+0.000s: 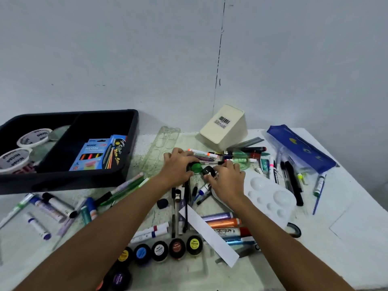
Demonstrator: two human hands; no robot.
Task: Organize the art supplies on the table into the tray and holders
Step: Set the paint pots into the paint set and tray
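At the centre of the table [315,244], both hands meet over a heap of pens and markers. The left hand [178,168] curls its fingers round a small pot with a green lid [196,167], gripping it. Just beside it, at three o'clock of that pot, the right hand [225,179] pinches a small black pot [207,171] between thumb and fingertips; the two pots touch or nearly touch, and which cannot be told.

At nine o'clock from the hands sits the black tray [130,148], divided into compartments. Its right compartment holds a blue box of neon markers [98,153]; its left compartment holds white-lidded tubs [34,137].

At one o'clock from the hands a cream holder [223,127] lies tipped over on its side, a barcode label facing up. At two o'clock lies a blue pencil pouch [302,150], and at four o'clock a white paint palette [270,198].

At six o'clock a row of small paint pots [160,249] stands along the near edge, with a white paper strip [207,232] lying slantwise over several thick markers [224,223]. More markers [52,204] lie scattered at eight o'clock.
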